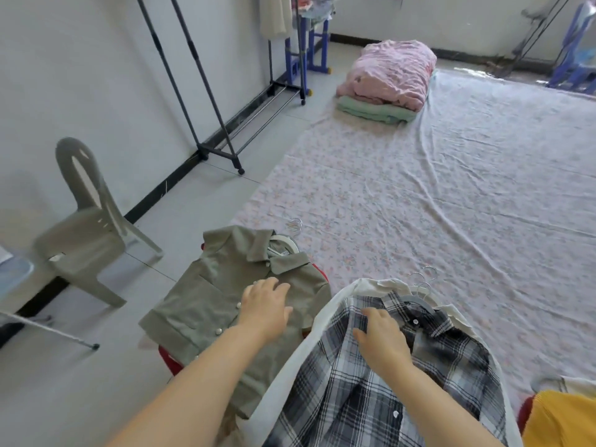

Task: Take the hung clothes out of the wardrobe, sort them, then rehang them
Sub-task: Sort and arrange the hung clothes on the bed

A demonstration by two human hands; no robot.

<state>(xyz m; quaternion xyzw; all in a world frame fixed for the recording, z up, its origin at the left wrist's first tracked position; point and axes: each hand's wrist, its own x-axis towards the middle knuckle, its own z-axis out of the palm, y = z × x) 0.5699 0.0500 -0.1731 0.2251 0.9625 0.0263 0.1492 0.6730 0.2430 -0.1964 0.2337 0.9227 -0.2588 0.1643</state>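
An olive-green short-sleeved shirt (209,295) on a white hanger (283,245) lies on top of a pile, with red showing under its edges. My left hand (266,303) rests flat on it, fingers spread. To its right lies a grey and black plaid shirt (354,391) on a grey hanger (416,300), over a white garment (287,379). My right hand (382,338) presses on the plaid shirt just below the collar, fingers slightly bent. A black clothes rack (206,101) stands by the left wall with its lower part bare.
A grey plastic chair (87,227) stands at the left wall. A floral sheet (451,195) covers the floor ahead, with folded pink and green bedding (387,79) at its far end. A yellow garment (561,421) lies at the bottom right. A blue stand (309,50) is beyond the rack.
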